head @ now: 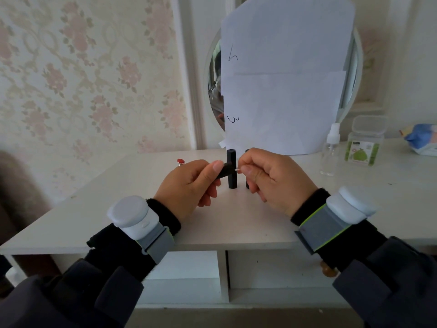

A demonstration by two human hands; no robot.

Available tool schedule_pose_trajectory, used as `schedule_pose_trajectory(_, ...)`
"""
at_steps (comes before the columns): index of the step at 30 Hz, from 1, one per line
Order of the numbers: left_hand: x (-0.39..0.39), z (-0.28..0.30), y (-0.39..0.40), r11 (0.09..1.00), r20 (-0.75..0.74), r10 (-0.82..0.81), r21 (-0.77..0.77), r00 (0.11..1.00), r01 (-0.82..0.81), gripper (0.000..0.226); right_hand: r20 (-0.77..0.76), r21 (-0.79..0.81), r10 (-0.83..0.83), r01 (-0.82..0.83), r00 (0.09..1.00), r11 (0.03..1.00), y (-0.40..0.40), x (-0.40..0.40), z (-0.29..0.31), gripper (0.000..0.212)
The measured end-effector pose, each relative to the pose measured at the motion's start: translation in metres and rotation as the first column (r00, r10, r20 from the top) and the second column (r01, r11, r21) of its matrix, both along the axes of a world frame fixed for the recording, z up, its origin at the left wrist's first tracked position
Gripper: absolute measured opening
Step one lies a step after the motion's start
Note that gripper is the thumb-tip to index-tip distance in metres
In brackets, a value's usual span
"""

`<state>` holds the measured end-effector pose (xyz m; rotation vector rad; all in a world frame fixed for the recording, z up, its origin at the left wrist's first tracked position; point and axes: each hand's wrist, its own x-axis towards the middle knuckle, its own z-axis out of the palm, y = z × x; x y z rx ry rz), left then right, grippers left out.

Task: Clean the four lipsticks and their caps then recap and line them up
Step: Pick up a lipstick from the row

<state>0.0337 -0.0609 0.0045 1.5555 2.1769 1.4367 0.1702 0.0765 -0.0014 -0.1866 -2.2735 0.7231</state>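
Note:
My left hand [191, 183] grips a black lipstick cap [225, 170], held sideways with its open end toward the right. My right hand [272, 178] pinches a thin white cotton swab [238, 170] whose tip sits at the cap's mouth. Behind the hands a capped black lipstick [231, 171] stands upright on the white dresser top [118, 209]. A second black lipstick [247, 183] stands right of it, mostly hidden by my right hand. An uncapped lipstick with a red tip [181, 161] stands further left, partly hidden behind my left hand.
A clear spray bottle [330, 150] and a plastic box of swabs [365, 140] stand at the back right, with a blue wipes pack [422, 142] beyond. An oval mirror [214, 74] covered by white paper [283, 79] rises behind. Open drawers sit below the front edge.

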Motion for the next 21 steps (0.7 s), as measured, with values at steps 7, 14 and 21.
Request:
schedule_pose_trajectory(7,-0.0036,-0.0055,0.0031,0.995,0.044,0.01,0.094,0.999,-0.015,0.015,-0.047,0.004,-0.048,0.048,0.998,0.999,0.0015,-0.0005,-0.0007,0.012)
schedule_pose_trajectory(14,-0.0027,-0.0052,0.0001,0.979,0.116,-0.044,0.204,0.992,0.019,0.02,0.025,0.034,-0.088,0.087,0.996,0.996,0.0005,-0.0025,-0.0022,0.015)
schedule_pose_trajectory(21,-0.0023,-0.0047,-0.0002,0.977,0.122,-0.043,0.214,0.992,0.016,0.02,0.132,0.0,-0.013,0.013,0.991,1.0,-0.0055,0.0001,-0.0003,0.01)
